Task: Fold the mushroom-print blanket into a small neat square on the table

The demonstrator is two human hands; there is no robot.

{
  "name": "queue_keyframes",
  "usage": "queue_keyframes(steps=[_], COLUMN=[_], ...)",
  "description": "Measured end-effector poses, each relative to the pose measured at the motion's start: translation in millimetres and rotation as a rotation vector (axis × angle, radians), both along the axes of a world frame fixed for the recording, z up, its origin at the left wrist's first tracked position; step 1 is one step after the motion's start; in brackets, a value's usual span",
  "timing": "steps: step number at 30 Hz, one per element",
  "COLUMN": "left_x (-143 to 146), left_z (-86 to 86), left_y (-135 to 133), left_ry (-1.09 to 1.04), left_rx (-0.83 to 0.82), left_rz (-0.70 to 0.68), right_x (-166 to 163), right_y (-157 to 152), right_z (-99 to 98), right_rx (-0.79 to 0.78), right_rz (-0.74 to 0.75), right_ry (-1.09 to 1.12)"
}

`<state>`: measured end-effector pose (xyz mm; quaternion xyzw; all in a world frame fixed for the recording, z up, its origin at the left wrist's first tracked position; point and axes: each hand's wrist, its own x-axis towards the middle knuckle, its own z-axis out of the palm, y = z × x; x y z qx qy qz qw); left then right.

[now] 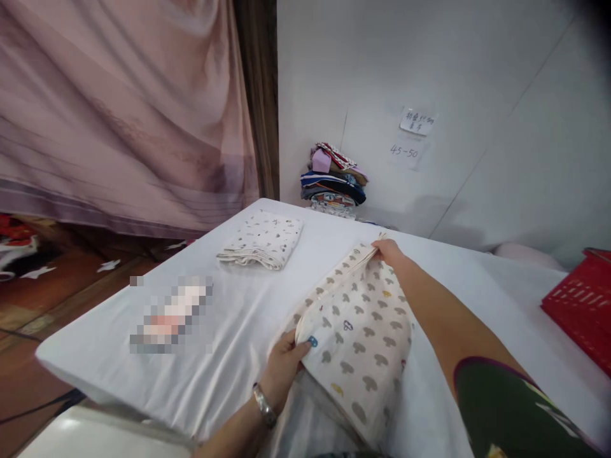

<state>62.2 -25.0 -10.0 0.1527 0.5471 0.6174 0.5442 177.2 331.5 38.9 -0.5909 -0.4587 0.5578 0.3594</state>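
A white cloth [356, 331] printed with grey mushrooms and a few coloured ones is held partly folded over the near side of the table. My left hand [285, 356], with a silver bracelet at the wrist, pinches its left edge between thumb and fingers. At the far upper corner my right hand [387, 250] grips the gathered layers. The cloth's lower part hangs toward me, and its near end is cut off by the frame. Farther left lies a second white cloth [267, 238] with small dark prints, folded flat and apart from both hands.
The table [229, 318] has a wrinkled white cover. A blurred-out item [172, 315] lies at its left. Folded textiles [334, 181] are stacked by the wall beyond the far edge. A red plastic basket [580, 305] stands at right; a pink curtain [128, 108] hangs at left.
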Motion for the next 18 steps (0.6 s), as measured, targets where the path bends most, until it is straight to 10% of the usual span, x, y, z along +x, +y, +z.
queue_keyframes(steps=[18], left_x=[-36], left_z=[-23.8], left_y=[-4], left_ry=[0.161], left_rx=[-0.025], left_rz=[-0.077], right_x=[-64], right_y=[15], right_z=[-53.8], right_rx=[-0.07], right_rz=[0.066], right_ry=[-0.151])
